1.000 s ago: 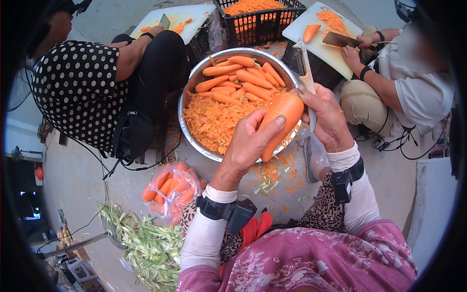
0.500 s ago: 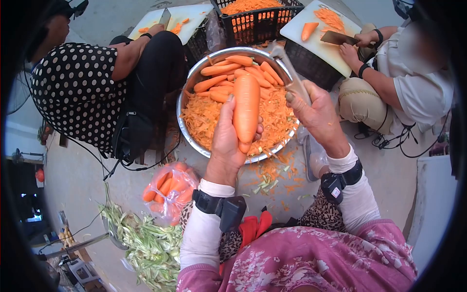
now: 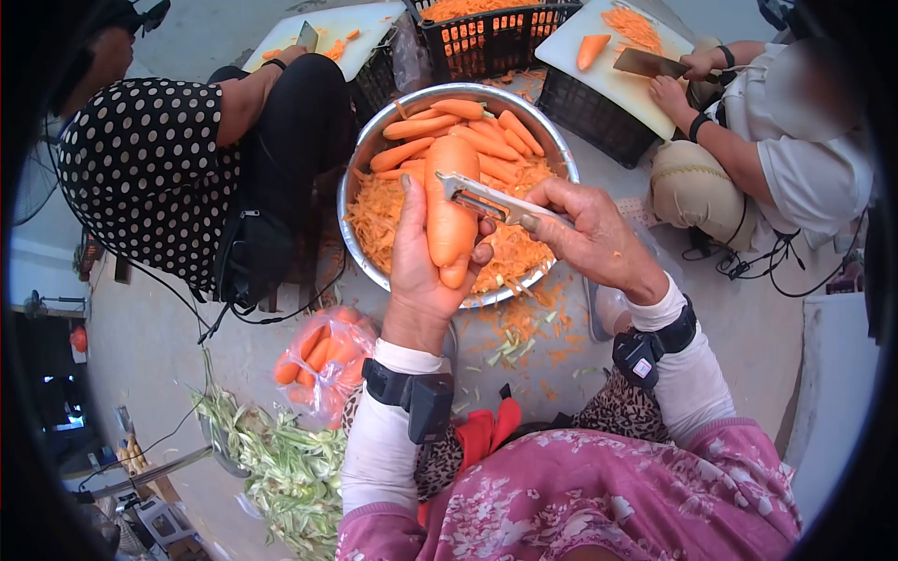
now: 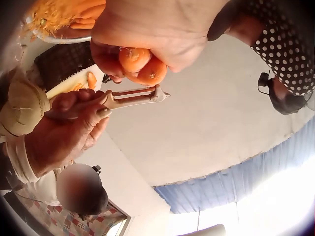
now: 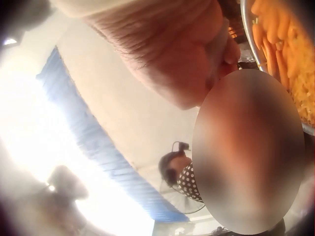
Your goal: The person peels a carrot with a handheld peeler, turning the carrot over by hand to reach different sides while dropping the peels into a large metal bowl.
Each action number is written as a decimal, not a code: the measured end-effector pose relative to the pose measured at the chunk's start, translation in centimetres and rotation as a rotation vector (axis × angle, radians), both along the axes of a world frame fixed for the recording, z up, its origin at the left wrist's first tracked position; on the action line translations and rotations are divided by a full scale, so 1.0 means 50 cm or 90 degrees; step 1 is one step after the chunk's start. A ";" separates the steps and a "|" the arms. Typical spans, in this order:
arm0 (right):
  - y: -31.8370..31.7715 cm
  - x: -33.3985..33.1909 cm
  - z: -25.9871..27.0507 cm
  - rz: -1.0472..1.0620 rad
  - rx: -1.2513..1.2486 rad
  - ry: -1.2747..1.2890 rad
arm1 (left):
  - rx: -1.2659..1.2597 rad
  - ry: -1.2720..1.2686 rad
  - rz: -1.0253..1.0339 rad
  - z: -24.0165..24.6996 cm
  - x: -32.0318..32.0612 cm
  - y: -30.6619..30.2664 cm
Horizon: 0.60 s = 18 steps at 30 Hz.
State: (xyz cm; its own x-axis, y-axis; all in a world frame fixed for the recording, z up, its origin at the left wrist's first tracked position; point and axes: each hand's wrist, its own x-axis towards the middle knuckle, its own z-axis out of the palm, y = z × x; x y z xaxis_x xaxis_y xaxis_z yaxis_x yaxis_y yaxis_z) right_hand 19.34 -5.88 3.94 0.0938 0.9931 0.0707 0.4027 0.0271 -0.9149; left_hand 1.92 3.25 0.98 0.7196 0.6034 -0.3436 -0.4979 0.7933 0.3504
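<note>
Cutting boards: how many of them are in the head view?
2. One cutting board is at the upper left, partly behind an arm; the other cutting board is at the upper right, on a black crate.

The worker's upper garment [image 3: 599, 491] is pink with a white floral print; its sleeves give way to white forearm coverings [image 3: 382, 463], leaving the left hand [image 3: 423, 276] and right hand [image 3: 599, 234] bare. Each wrist bears a black strap [image 3: 677, 327] with a boxy black housing [image 3: 431, 409], the right-hand one marked by a small white label [image 3: 643, 367]. Legwear [image 3: 622, 409] is leopard-patterned; red fabric [image 3: 481, 435] shows at the lap.
</note>
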 end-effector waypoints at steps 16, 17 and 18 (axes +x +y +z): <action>0.004 -0.027 0.001 0.081 0.093 -0.064 | 0.015 0.053 -0.007 -0.011 -0.020 0.004; 0.004 -0.027 -0.002 0.103 0.108 -0.079 | 0.005 0.073 0.016 -0.004 -0.019 0.001; 0.003 -0.029 0.001 0.101 0.108 -0.078 | -0.005 0.092 0.039 0.000 -0.018 0.000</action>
